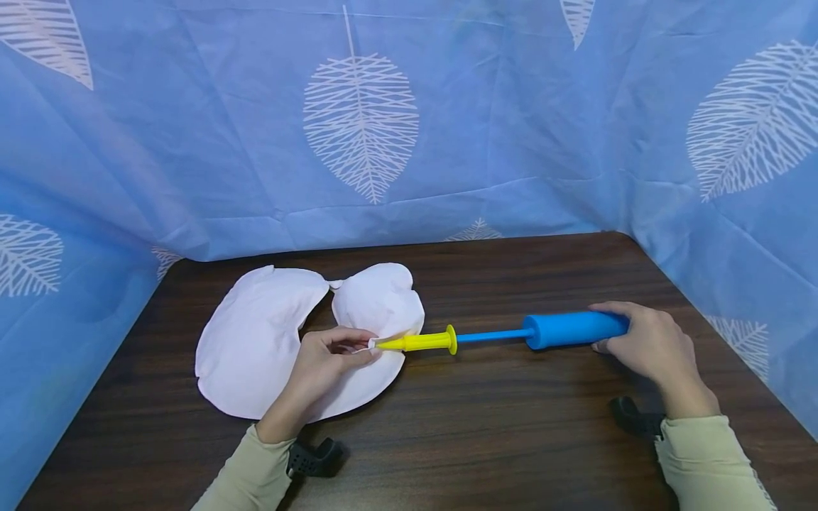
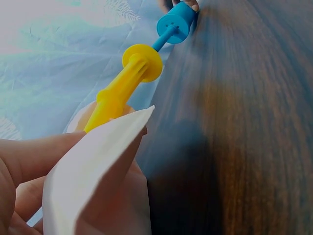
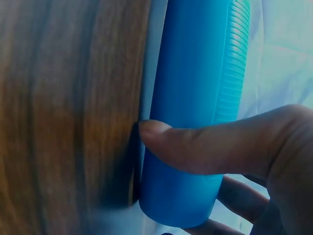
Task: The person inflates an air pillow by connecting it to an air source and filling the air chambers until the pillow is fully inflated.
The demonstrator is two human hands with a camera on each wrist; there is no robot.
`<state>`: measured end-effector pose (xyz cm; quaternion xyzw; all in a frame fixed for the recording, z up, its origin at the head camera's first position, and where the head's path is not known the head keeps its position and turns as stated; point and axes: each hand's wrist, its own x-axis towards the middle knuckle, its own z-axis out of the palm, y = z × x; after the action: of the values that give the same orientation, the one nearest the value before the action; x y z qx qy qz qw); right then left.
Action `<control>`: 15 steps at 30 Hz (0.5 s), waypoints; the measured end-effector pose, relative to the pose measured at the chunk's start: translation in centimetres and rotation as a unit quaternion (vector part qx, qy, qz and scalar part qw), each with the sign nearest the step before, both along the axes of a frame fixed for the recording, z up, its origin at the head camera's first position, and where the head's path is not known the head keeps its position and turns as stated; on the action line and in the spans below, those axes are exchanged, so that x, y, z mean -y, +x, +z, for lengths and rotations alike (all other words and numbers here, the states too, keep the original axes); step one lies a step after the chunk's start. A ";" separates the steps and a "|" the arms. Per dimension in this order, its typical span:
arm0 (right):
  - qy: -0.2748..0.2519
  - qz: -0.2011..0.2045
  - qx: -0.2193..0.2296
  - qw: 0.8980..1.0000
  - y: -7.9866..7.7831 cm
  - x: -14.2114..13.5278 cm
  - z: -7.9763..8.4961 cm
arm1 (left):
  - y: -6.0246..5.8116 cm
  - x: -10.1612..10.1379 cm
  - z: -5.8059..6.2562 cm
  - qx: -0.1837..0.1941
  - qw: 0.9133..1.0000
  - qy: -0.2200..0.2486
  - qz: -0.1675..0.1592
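A white inflatable [image 1: 249, 348], curved like a neck pillow and partly puffed, lies on the table at the left. My left hand [image 1: 329, 365] pinches its valve [image 1: 372, 343] around the tip of a hand pump's yellow nozzle [image 1: 424, 342]. In the left wrist view a fold of white fabric [image 2: 98, 166] hides part of that joint. My right hand [image 1: 655, 348] grips the far end of the pump's blue barrel [image 1: 569, 330], the thumb across it in the right wrist view. The blue rod [image 1: 488, 336] shows between nozzle and barrel.
The dark wood-grain table [image 1: 498, 440] lies beneath everything. A blue curtain [image 1: 511, 121] with white leaf prints hangs behind the table and along both sides. Black wrist mounts [image 1: 314, 458] sit at both cuffs.
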<state>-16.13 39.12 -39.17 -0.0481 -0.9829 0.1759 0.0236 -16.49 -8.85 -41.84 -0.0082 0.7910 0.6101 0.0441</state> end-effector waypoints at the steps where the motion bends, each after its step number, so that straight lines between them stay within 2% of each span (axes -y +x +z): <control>1: 0.001 -0.001 -0.002 1.000 0.0 0.1 0.0 | 0.0 0.0 0.0 0.001 1.000 0.000 0.001; 8: 0.015 0.014 -0.034 0.999 -0.2 1.3 -0.3 | 0.1 0.3 0.5 -0.007 1.000 -0.006 0.007; 15: 0.007 0.064 -0.049 0.997 -0.3 3.9 -0.2 | 0.2 0.3 0.7 -0.013 1.000 -0.008 -0.002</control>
<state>-16.44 35.24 -39.40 0.0238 -0.9829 0.1720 0.0607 -16.29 -9.12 -41.16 0.0007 0.7966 0.6036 0.0346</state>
